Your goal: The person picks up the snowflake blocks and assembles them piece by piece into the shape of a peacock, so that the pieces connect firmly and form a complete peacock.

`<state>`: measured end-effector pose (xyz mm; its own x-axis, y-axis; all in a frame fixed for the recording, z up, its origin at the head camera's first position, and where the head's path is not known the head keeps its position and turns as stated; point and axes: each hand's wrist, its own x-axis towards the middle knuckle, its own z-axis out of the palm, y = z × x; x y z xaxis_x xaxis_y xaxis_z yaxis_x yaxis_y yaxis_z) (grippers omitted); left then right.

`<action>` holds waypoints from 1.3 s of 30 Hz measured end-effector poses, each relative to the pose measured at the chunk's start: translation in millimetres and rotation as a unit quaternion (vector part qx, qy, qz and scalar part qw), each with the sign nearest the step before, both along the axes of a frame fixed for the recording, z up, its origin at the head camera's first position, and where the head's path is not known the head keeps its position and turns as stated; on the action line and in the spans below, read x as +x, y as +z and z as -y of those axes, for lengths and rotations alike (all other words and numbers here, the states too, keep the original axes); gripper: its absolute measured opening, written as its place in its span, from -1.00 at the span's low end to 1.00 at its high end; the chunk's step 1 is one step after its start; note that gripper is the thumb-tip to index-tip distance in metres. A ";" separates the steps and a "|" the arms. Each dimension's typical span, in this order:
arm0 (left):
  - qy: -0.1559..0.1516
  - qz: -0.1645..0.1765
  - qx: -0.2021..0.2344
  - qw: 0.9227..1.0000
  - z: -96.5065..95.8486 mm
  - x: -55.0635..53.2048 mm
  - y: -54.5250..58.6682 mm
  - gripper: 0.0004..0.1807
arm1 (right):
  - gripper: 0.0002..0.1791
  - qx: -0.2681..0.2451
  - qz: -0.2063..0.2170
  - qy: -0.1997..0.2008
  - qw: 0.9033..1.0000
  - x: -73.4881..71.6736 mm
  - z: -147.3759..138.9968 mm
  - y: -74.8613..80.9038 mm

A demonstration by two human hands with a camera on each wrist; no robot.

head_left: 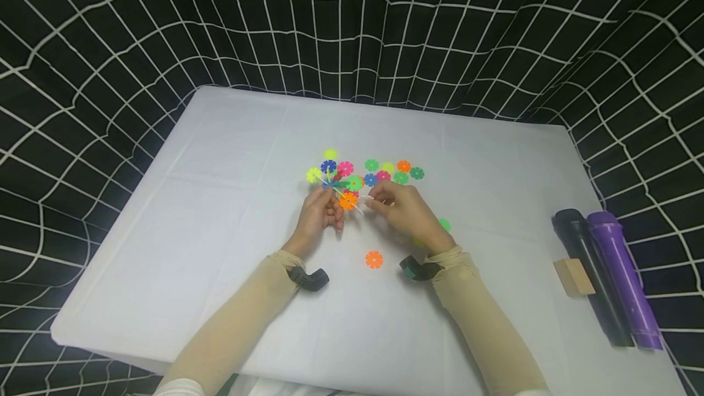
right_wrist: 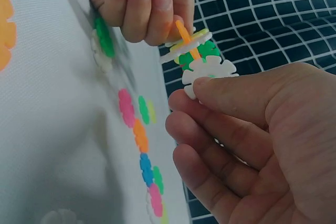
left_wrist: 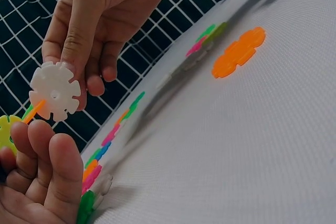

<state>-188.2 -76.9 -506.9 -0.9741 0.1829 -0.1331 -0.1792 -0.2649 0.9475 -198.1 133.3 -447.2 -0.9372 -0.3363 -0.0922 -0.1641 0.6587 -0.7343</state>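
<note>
Over the middle of the white table, my left hand holds a cluster of notched plastic snowflake discs slotted into one another, blue, yellow, white and green among them. Between thumb and forefinger, my right hand pinches a white snowflake disc. That disc is up against the cluster: an orange disc, seen edge-on, meets its notched rim in both wrist views. The left fingers partly hide the rest of the cluster.
Loose snowflake discs in several colours lie beyond the hands. A single orange disc lies nearer the front, between the wrists. At the right stand out a wooden block, a black tube and a purple tube.
</note>
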 end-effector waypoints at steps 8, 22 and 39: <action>0.002 -0.003 -0.003 1.000 0.0 -0.3 -0.8 -0.61 | -0.89 -0.002 -0.004 0.003 1.000 0.4 0.8 0.2; 0.006 0.001 -0.010 1.000 -1.1 0.4 0.2 -0.62 | -0.90 -0.004 -0.029 0.014 0.999 1.3 5.0 -2.5; 0.041 0.022 -0.016 0.999 -1.9 1.1 0.4 -0.70 | -0.91 -0.044 -0.107 0.010 0.993 12.5 27.4 -19.1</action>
<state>-187.1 -75.0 -506.5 -0.9788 0.0974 -0.1802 -0.1993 -0.2500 0.9475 -185.6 105.9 -466.2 -0.9254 -0.3523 0.1399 -0.3353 0.5889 -0.7354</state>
